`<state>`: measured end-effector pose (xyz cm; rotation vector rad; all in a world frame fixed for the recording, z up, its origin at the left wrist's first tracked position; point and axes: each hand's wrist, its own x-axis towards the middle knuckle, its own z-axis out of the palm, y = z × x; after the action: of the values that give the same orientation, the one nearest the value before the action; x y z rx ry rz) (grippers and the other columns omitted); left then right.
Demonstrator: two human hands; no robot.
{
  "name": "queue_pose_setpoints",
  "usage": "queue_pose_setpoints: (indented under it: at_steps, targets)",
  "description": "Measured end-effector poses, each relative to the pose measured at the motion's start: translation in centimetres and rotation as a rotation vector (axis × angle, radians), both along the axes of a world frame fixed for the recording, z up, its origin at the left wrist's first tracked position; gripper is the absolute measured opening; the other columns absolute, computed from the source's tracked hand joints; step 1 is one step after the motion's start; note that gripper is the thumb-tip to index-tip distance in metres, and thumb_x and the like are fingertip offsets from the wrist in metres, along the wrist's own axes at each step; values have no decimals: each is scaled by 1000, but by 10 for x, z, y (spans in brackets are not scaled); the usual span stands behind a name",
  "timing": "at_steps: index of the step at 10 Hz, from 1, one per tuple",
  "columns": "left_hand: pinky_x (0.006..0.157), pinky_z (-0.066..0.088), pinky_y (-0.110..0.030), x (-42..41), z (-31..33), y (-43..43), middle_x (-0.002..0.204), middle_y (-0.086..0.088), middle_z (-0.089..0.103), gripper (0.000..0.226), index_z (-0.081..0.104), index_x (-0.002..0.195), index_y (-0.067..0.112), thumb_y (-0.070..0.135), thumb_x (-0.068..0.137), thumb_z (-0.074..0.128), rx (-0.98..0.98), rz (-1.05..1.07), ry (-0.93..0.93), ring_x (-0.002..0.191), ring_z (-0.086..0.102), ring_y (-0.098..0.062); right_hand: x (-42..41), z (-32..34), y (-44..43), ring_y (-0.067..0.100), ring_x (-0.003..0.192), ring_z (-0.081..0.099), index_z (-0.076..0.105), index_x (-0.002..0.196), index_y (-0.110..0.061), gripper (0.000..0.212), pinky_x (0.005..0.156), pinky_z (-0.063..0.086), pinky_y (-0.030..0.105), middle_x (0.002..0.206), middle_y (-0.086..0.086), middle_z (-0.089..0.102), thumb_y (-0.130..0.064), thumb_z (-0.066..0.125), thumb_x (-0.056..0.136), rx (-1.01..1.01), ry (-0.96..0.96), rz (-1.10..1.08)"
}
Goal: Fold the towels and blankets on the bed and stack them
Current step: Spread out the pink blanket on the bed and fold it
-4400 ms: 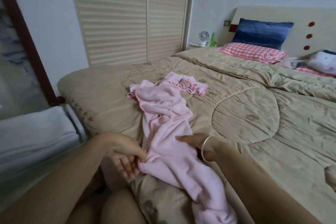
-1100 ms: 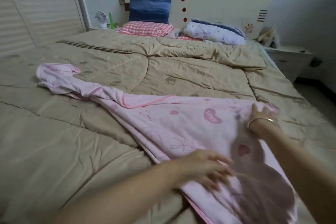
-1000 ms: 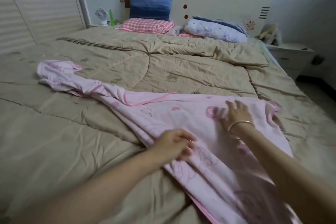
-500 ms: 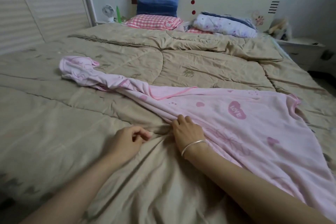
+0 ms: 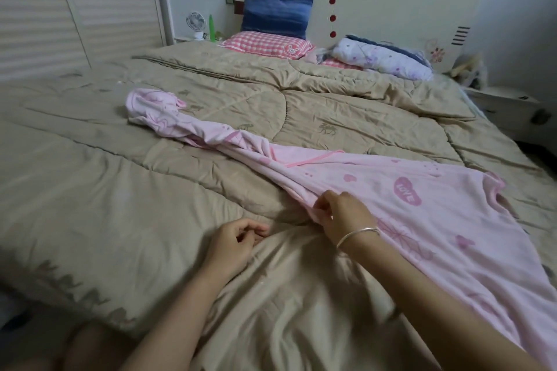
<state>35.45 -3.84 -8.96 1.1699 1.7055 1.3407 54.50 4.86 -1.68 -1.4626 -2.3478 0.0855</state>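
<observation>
A pink blanket (image 5: 428,214) with heart prints lies across the tan quilt (image 5: 120,205) of the bed, spread wide at the right and bunched into a twisted rope that ends in a crumpled lump (image 5: 153,108) at the left. My right hand (image 5: 340,217), with a silver bangle on the wrist, pinches the blanket's near edge where the bunching starts and lifts it slightly. My left hand (image 5: 235,241) rests on the quilt just to the left of it, fingers loosely curled, holding nothing.
At the headboard lie a blue pillow (image 5: 275,18), a pink checked pillow (image 5: 268,45) and a white flowered bundle (image 5: 382,59). A small fan (image 5: 195,23) stands at the back left beside slatted wardrobe doors (image 5: 60,9). A white nightstand (image 5: 509,108) is at the right.
My right hand has lifted from the quilt and taken hold of the blanket's near edge, raising it a little. My left hand has stayed on the quilt. The view has shifted slightly.
</observation>
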Motion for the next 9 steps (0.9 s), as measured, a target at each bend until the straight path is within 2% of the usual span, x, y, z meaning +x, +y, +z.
queue_pose_setpoints:
  at_steps: [1,2,3,4,5,6,7,8,9]
  targets:
    - [86,48,-32,-3,6,1,93,0,73,29,70,91,9,3,99,43,9,68,-142,95,66,-23,3,12,-40,3,68,58,61,78,-30,9,67,43,20,73,-12,65,-26,61,87,-336,372,404]
    - [87,42,-29,-7,16,-3,120,-9,62,35,61,119,6,28,101,41,-68,200,-288,109,57,-22,8,21,-81,-3,61,54,62,80,-24,15,61,42,13,67,-12,63,-14,61,92,-787,427,639]
    - [80,49,-32,-21,31,0,130,-10,59,41,56,124,11,39,102,36,-64,261,-818,118,57,-27,16,19,-89,-1,64,56,63,81,-23,14,65,44,14,69,-12,65,-14,62,92,-904,373,633]
    - [75,47,-32,-36,54,2,141,-12,49,47,43,140,7,35,103,35,-66,385,-990,111,56,-21,26,12,-89,2,72,59,68,88,-15,4,69,46,15,77,-8,68,-14,65,90,-909,494,534]
    - [63,50,-27,-63,42,14,122,-8,60,37,53,130,13,34,100,47,-92,395,-834,79,59,-15,48,4,-91,8,82,66,67,97,-8,9,77,51,22,87,1,73,-6,62,90,-804,513,437]
    - [59,55,-28,-89,53,2,105,-8,67,27,61,112,12,28,90,65,35,525,-648,72,62,-15,78,-1,-97,4,81,67,68,91,-26,16,79,51,22,87,-13,73,-12,70,85,-535,386,293]
    - [74,58,-40,-104,63,-20,100,-13,67,28,63,108,7,22,86,67,67,693,-491,79,65,-23,99,-10,-111,2,81,65,66,87,-35,22,76,48,17,84,-17,70,-46,77,73,-396,297,243]
    - [58,56,-26,-102,63,-39,106,-3,67,24,63,113,18,19,89,59,153,647,-530,84,65,-17,105,-26,-116,14,77,61,67,86,-33,20,67,50,28,81,-14,66,-42,66,67,53,50,220]
    - [68,53,-25,-87,55,-47,128,1,61,37,53,133,27,25,97,48,110,434,-692,110,62,-16,117,-28,-119,30,66,58,66,74,-22,24,53,47,37,73,0,61,-32,46,65,278,-153,5]
